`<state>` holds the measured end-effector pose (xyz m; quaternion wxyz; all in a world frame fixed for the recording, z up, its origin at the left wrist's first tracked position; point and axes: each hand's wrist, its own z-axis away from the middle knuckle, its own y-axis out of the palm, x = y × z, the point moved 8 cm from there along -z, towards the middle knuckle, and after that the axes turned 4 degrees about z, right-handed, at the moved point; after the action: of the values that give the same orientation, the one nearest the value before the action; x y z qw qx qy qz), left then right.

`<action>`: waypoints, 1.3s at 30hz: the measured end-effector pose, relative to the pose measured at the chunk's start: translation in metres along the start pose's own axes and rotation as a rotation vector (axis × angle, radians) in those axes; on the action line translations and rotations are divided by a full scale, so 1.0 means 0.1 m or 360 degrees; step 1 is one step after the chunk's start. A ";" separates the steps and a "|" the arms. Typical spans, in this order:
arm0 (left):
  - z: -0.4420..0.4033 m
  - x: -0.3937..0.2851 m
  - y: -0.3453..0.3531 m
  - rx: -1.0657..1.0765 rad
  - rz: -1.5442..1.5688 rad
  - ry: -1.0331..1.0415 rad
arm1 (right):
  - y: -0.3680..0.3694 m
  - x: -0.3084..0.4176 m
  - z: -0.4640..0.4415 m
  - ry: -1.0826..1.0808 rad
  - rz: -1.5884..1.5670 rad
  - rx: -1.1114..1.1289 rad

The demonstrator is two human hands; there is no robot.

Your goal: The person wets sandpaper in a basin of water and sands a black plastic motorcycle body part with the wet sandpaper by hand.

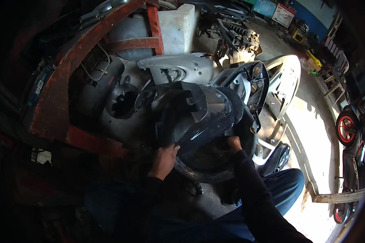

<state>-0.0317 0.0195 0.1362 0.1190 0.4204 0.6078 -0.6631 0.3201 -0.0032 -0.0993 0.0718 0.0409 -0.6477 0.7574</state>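
A large black plastic scooter body panel [190,105] lies tilted across a round black tub [205,175]. My left hand [164,161] is closed at the panel's near left corner, thumb on top, its other fingers partly hidden. Inside the tub's right side, below the panel, my right hand [234,143] is closed in a fist; what it holds, if anything, is lost in shadow. Behind the black panel rests a silver-grey body panel [198,69]. A white and black fairing piece [286,83] leans at the tub's right.
A rusty red metal frame [54,97] rises at the left, near a grey cylinder tank [99,81]. Engine parts and a coil spring [239,32] lie behind. Motorcycles with a red-rimmed wheel [346,126] and a wooden beam [338,197] are at the right.
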 end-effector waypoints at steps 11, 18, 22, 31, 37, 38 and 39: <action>-0.31 0.05 0.24 -0.0020 0.0140 -0.0176 | 0.66 -0.18 -0.03 -0.0190 -0.0071 -0.0034; -0.43 0.06 0.49 0.0150 0.0383 -0.0229 | -2.14 0.97 -0.07 -0.0662 -0.1224 0.0186; -0.43 0.02 0.77 0.0271 0.0609 -0.0106 | -2.65 1.61 0.01 -0.0333 -0.1068 0.0082; -0.51 0.08 0.84 0.0105 0.1021 -0.0236 | -2.78 1.61 0.32 -0.0423 -0.1065 -0.0151; -0.44 0.01 0.77 0.0299 0.0949 -0.0366 | -2.57 1.34 0.56 -0.0223 -0.1173 -0.0177; -0.41 0.02 0.73 0.0218 0.0894 -0.0353 | -2.54 1.28 0.59 -0.0116 -0.1147 -0.0200; -0.40 0.07 0.76 0.0225 0.0884 -0.0363 | -2.55 1.31 0.60 -0.0112 -0.1161 -0.0194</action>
<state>0.0315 0.0404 0.0810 0.3336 0.5006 0.4047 -0.6887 0.2304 -0.0165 0.1792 0.3169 0.2907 -0.6366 0.6401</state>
